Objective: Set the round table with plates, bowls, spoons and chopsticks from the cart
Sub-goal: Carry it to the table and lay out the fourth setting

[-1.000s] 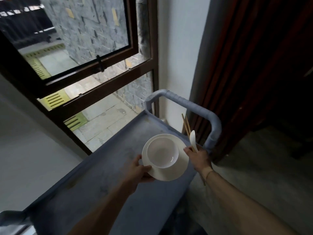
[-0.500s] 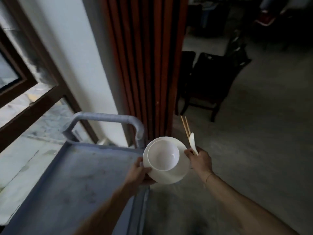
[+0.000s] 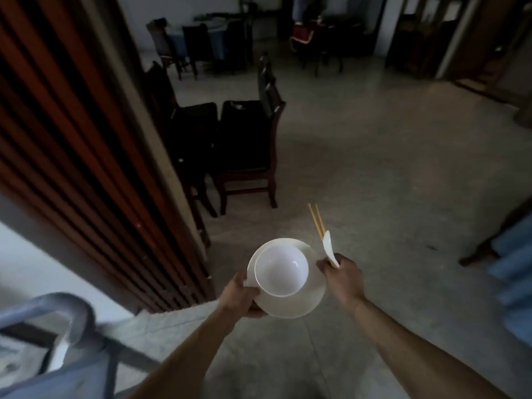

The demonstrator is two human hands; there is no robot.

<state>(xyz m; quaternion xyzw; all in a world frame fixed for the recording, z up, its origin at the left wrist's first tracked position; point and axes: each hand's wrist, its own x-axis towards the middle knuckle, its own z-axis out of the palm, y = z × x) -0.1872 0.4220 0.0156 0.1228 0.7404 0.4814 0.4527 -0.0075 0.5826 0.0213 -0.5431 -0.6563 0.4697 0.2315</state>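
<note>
One place setting in transit, none seen laid. Left hand [image 3: 240, 295] grips rim of white plate [image 3: 299, 305], fingers curled under, thumb on top; white bowl [image 3: 281, 269] sits upright on plate. Right hand [image 3: 344, 279] closed around chopsticks [image 3: 316, 223] and white spoon [image 3: 328, 246], ends projecting forward. Load carried above floor, clear of cart [image 3: 62, 312] at lower left. Blue-clothed surface [image 3: 511, 254] at right edge, possibly target; shape not confirmable. Judgement: pickup done; carrying and laying out remain.

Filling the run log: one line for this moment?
left hand: holds plate with bowl | right hand: grips spoon, chopsticks | cart: lower left
</note>
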